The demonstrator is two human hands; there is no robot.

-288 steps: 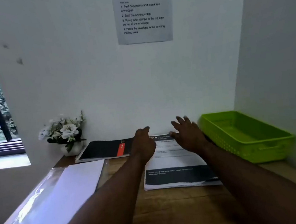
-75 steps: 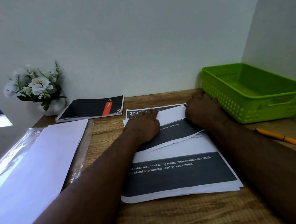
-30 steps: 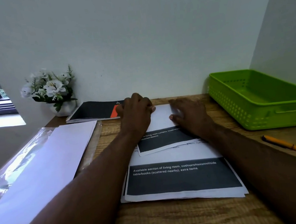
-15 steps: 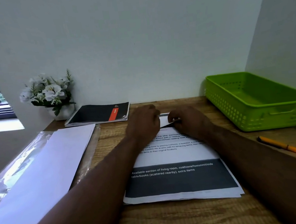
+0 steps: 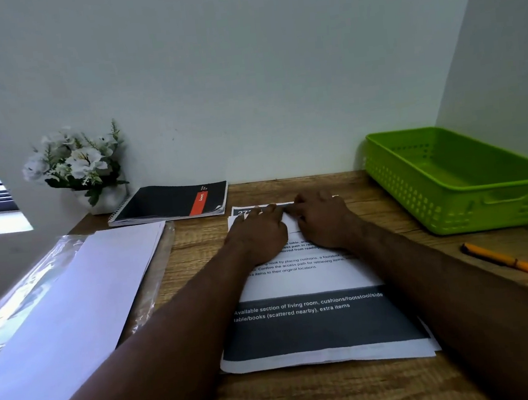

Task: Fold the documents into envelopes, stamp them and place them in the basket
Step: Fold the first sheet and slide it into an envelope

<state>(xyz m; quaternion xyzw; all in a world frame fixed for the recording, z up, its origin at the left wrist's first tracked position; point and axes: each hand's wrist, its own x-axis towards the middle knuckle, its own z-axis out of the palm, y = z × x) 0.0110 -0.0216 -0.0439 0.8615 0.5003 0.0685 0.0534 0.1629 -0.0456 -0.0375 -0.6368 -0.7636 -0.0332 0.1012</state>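
Two hands lie palm-down at the far end of the document stack (image 5: 321,327), which sits on the wooden desk (image 5: 309,397) between both forearms. The left hand (image 5: 259,233) and the right hand (image 5: 322,223) are side by side, their fingertips meeting over a small white patch of paper. Whether the fingers pinch a folded edge or only press it flat cannot be told, since the hands cover most of it. The printed lines under the wrists are partly hidden. The green basket (image 5: 418,190) stands at the right by the wall, its near corner cut off by the frame edge. A white envelope pile (image 5: 71,304) in clear wrap lies at the left, running out of view. An orange pencil (image 5: 517,264) lies near the basket.
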